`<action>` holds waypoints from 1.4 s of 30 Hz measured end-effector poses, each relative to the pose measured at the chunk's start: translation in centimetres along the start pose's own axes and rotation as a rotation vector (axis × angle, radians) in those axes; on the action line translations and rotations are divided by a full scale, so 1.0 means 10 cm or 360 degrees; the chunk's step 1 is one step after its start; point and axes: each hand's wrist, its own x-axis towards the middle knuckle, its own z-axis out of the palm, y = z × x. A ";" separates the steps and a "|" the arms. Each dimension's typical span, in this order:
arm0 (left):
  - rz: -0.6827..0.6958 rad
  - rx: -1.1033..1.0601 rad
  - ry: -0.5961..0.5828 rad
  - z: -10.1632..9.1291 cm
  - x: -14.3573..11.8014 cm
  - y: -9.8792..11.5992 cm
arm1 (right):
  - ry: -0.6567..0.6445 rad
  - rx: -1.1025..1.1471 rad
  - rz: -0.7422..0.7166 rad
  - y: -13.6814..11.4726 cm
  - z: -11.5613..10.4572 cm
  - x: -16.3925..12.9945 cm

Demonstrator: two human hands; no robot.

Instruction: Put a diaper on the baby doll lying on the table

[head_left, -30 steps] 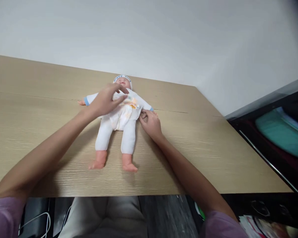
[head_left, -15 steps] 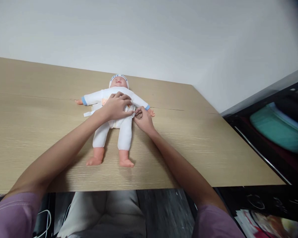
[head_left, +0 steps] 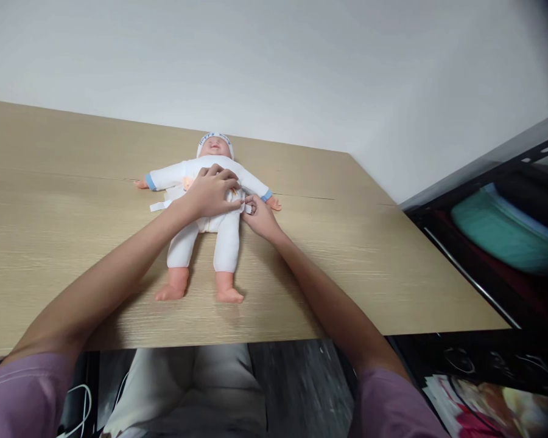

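A baby doll [head_left: 227, 250] in a white suit with blue cuffs and a printed cap lies on its back, feet toward me. Around its hips is a white diaper [head_left: 209, 224], partly hidden by my hands. Spread over the doll's belly, my left hand [head_left: 212, 193] presses on the diaper's front with its fingers apart. At the doll's hip on the right, my right hand [head_left: 263, 219] pinches a white diaper tab [head_left: 248, 208]. The other diaper tab [head_left: 159, 207] sticks out loose on the left side.
The doll rests on a pale wooden table [head_left: 369, 261] with a seam across it, against a white wall [head_left: 210, 61]. Right of the table stands a dark rack holding a green item [head_left: 506, 228]. Papers and packets [head_left: 479, 401] lie at lower right.
The white tab at the right hip now shows between my right fingers. My left hand stays on the belly. The whole view has shifted slightly.
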 end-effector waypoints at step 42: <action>-0.0582 -0.1049 0.0426 0.00 -0.81 -1.00 | 0.0309 -0.0304 -0.0759 -0.82 0.08 -0.29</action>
